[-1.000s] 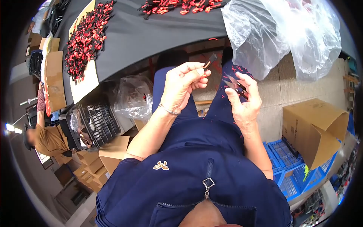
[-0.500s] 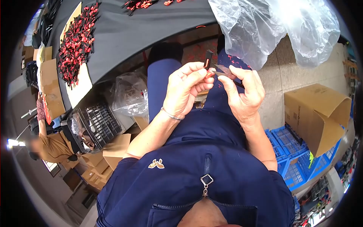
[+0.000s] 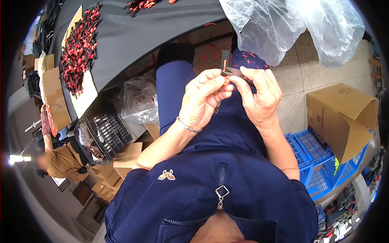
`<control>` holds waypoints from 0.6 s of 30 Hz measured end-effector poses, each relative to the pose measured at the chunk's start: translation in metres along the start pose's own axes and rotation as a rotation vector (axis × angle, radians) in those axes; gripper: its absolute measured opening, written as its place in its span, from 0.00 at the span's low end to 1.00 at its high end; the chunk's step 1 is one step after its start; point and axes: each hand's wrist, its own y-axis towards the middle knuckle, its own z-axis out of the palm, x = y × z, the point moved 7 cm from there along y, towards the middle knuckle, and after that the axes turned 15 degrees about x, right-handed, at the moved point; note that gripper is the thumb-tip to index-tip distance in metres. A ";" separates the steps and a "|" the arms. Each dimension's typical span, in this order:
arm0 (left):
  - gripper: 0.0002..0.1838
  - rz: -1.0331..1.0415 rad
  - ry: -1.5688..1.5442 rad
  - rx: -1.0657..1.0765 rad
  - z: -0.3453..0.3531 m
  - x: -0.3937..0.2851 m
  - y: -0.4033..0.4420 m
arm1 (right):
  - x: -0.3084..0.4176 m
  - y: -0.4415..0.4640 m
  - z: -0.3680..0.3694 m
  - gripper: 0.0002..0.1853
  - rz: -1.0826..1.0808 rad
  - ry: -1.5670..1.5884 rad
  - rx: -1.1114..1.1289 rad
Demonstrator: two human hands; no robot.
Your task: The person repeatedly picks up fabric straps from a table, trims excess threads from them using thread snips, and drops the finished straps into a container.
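Observation:
My left hand [image 3: 202, 95] is closed, pinching a small black piece with a red-orange strip [image 3: 225, 60] between thumb and fingers. The piece sticks up past the fingertips, above my lap. Beside it, my right hand [image 3: 261, 97] is closed around thread snips [image 3: 234, 72], whose pointed blades reach to the piece at the left fingertips. Part of the snips is hidden by the right fingers. A heap of similar black-and-red pieces [image 3: 79, 52] lies on cardboard on the black-covered table [image 3: 158, 24], ahead to the left.
Clear plastic bags [image 3: 267, 32] hang over the table edge at the right. A cardboard box [image 3: 336, 117] sits on blue crates [image 3: 316, 162]. Red scraps lie on my trouser leg and below. At the far left is another person [image 3: 60, 160].
The snips' blades have moved left onto the black piece and look closer together. The piece has turned, so its ribbed flat side now shows.

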 end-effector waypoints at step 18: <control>0.10 0.052 0.051 -0.032 -0.004 0.008 0.004 | -0.008 -0.003 0.002 0.14 -0.039 -0.041 -0.018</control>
